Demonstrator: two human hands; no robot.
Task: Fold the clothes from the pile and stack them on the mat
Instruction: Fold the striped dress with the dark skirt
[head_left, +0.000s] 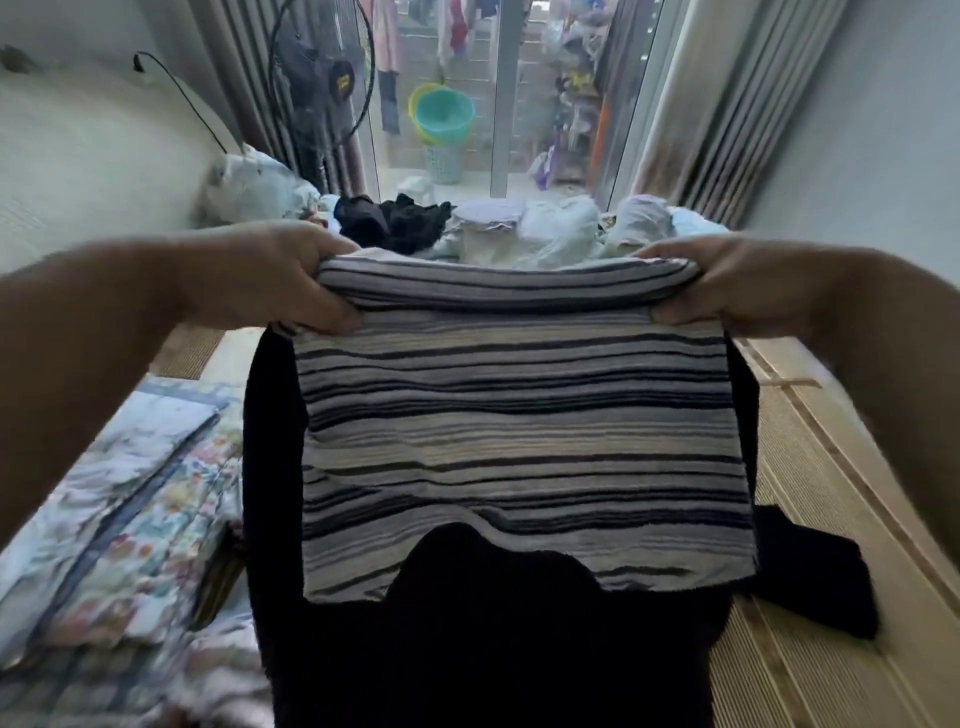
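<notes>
The left hand and right hand each pinch a top corner of the striped cloth, held up above a dark garment. The pile beyond lies unfolded, so much seems left.

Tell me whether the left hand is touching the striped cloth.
Touching. The head view shows the left hand gripping the striped cloth at its folded top edge, fingers curled over the fabric with no gap.
</notes>
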